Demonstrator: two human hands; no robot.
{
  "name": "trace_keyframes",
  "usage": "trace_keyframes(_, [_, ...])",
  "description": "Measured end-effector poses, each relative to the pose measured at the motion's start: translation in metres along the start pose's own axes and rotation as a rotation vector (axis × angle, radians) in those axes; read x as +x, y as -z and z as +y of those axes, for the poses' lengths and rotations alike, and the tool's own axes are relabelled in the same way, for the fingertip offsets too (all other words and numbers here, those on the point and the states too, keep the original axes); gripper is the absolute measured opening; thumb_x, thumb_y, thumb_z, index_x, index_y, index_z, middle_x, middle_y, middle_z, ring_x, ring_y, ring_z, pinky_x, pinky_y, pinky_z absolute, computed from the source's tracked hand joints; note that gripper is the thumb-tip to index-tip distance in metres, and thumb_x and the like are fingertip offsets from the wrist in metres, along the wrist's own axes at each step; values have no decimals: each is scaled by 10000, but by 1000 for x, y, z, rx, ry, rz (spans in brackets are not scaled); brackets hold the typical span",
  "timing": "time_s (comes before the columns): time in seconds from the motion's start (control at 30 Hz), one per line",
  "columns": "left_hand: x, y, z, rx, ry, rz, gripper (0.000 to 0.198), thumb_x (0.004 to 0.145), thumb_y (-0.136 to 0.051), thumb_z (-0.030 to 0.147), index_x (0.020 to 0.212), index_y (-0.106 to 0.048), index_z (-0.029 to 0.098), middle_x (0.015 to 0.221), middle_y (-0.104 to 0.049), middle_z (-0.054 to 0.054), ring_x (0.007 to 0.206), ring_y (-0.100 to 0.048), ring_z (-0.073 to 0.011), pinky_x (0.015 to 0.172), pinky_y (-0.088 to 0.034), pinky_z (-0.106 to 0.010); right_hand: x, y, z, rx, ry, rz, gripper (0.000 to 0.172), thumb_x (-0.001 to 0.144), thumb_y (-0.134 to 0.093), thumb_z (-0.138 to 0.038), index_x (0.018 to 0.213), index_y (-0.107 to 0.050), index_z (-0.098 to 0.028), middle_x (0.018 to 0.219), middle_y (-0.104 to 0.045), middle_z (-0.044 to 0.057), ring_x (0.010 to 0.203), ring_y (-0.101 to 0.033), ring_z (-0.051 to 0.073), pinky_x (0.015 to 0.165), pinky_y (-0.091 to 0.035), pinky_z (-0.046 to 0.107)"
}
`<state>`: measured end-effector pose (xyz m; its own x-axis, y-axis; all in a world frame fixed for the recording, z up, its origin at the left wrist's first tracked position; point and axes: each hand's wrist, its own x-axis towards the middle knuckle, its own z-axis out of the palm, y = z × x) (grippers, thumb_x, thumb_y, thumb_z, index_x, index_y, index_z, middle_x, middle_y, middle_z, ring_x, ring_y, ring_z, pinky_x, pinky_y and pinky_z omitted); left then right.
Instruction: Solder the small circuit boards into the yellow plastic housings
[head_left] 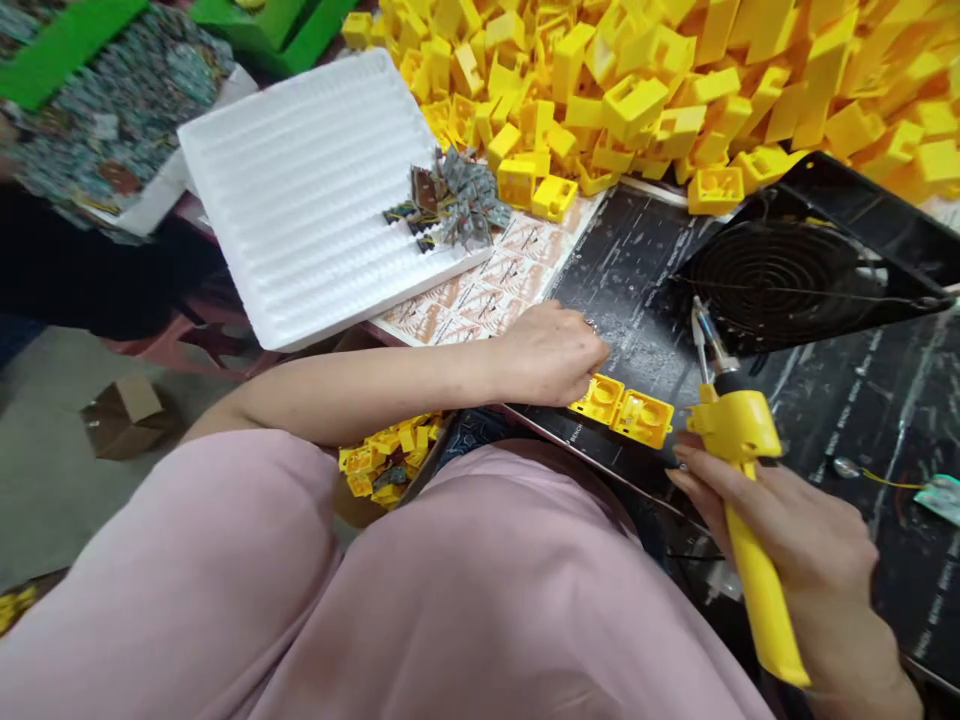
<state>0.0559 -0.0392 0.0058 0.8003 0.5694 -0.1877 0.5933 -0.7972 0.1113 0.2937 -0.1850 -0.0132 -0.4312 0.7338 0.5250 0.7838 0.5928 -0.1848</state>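
My right hand (787, 510) is wrapped around a yellow soldering gun (739, 425), whose metal tip points up and away over the black bench mat. At the bench's near edge, two open yellow plastic housings (645, 418) lie side by side. My left hand (555, 350) is closed at the left end of this pair, with its fingertips pressed down on the left yellow housing (600, 398) and partly hiding it. The soldering gun's tip is apart from both housings.
A black fan (765, 280) stands beyond the soldering gun. Yellow housings (637, 105) are heaped at the back. A white foam tray (315, 190) bears small circuit parts (469, 200). A wired green board (937, 497) lies right. Below left, a box holds yellow parts (390, 460).
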Motion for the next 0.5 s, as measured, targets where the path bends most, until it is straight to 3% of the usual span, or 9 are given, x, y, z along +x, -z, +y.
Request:
trace_keyframes(0.1, [-1,0,2,-11,13,-26,220,911,-616,192,908,-836,191,780,-794,-88,844,-758,-275,624,-320,-374,2,-14,10,-3,45,-20,386,988,-779,-189,1354,-679,-257,715,-654,-28,559,-666,184,557,-537,313])
trace_keyframes(0.23, [-5,10,-14,-80,81,-26,270,1027,-614,307,1180,-816,214,1112,-832,-72,1034,-740,-252,769,-463,-369,-6,-28,23,36,59,-81,389,985,-788,-265,1353,-665,-239,1026,-794,69,969,-808,316,913,-684,469])
trace_keyframes(0.3, [-10,21,-36,2,187,61,351,1082,-575,324,1372,-746,225,1395,-757,-53,1269,-654,-240,997,-499,-399,-10,-30,26,62,58,-93,433,981,-793,-282,1385,-644,-232,1141,-798,97,1069,-801,338,994,-677,542])
trace_keyframes(0.37, [-17,32,-63,135,350,122,417,1143,-447,278,1487,-672,210,1628,-594,-19,1502,-452,-235,1233,-395,-503,-12,-30,27,79,23,-125,471,974,-797,-263,1415,-631,-271,1182,-797,101,1083,-799,330,1016,-671,525])
trace_keyframes(0.43, [-26,39,-93,235,509,106,499,1191,-276,284,1378,-725,174,1659,-547,33,1540,-343,-207,1336,-289,-587,-12,-30,23,87,-11,-136,485,975,-783,-210,1423,-624,-309,1137,-801,80,1027,-805,302,992,-673,470])
trace_keyframes(0.5, [-36,43,-120,268,509,100,452,1190,-329,377,1264,-746,219,1557,-629,116,1496,-392,-150,1296,-374,-501,-10,-35,17,92,-28,-96,471,983,-759,-166,1412,-622,-304,1033,-797,40,916,-803,259,945,-679,428])
